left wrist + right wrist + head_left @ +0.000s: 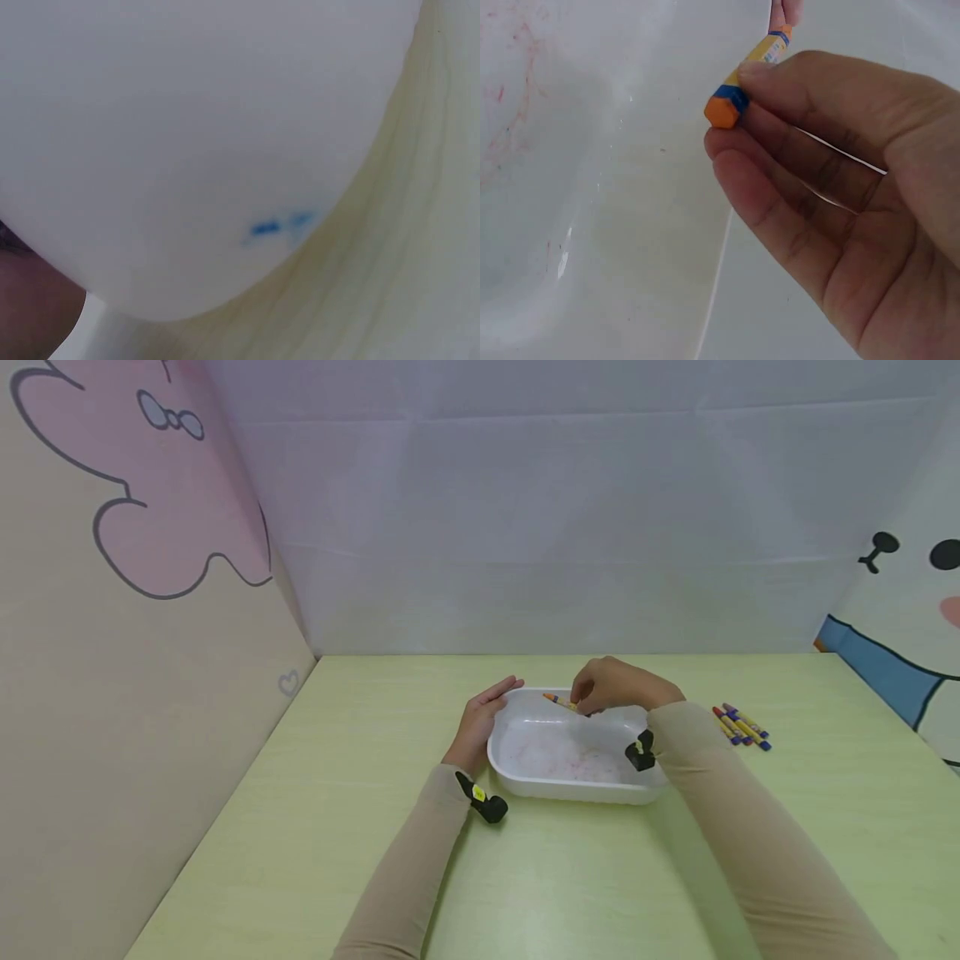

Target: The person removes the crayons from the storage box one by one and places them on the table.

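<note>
A white plastic tray (573, 792) with rounded corners stands on the table. My left hand (476, 727) rests against its left side, fingers stretched along the rim at the far left corner. In the left wrist view, the tray wall (202, 150) fills most of the picture and bears a small blue mark. My right hand (618, 685) is over the tray's far rim and pinches an orange crayon (761, 60) between thumb and fingertips. The crayon has a yellow wrapper with blue bands, and its tip points left in the head view.
Several crayons (741, 727) in yellow wrappers lie in a small pile on the table (375, 727), right of the tray. Faint reddish smears mark the tray's floor. A white sheet (555, 535) hangs behind the table, and printed panels stand at both sides.
</note>
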### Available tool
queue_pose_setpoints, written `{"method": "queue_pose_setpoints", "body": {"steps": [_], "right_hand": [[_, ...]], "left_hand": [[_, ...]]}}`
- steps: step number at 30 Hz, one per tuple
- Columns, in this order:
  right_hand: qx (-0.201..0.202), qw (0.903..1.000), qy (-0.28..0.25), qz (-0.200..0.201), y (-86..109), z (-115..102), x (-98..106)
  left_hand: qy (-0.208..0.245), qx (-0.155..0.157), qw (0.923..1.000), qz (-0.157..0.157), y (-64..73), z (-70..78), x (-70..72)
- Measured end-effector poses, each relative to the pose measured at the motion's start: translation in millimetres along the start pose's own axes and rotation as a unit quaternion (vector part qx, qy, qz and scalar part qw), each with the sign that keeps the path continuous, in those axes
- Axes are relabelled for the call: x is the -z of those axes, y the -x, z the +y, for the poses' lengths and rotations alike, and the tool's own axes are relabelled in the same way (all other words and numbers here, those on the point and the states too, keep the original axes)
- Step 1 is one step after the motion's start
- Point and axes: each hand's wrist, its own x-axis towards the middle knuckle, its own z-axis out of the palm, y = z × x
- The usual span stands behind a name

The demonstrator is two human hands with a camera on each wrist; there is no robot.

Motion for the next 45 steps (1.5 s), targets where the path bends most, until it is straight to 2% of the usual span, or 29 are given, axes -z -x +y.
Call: {"method": "queue_pose_setpoints", "body": {"steps": [8,15,25,36,45], "right_hand": [[-0.012,0.9995,-0.016,0.026,19.2,16.9,11.1],[-0.018,0.9983,-0.022,0.05,40.1,31.7,23.5],[-0.041,0.9956,-0.015,0.083,65.3,67.4,32.7],[-0.093,0.9895,-0.021,0.108,89.1,101.4,36.3],[-0.16,0.9785,-0.042,0.123,107.9,128.5,32.5]], "left_hand": [[0.005,0.01,0.9998,-0.016,-1.1,-0.6,2.3],[-0.007,0.01,0.9999,-0.008,0.9,1.1,1.5],[-0.016,0.005,0.9999,0.002,1.7,0.7,0.7],[-0.009,0.009,0.9999,0.003,1.5,-0.3,0.8],[-0.002,0.013,0.9999,0.002,2.0,-0.2,1.0]]}}
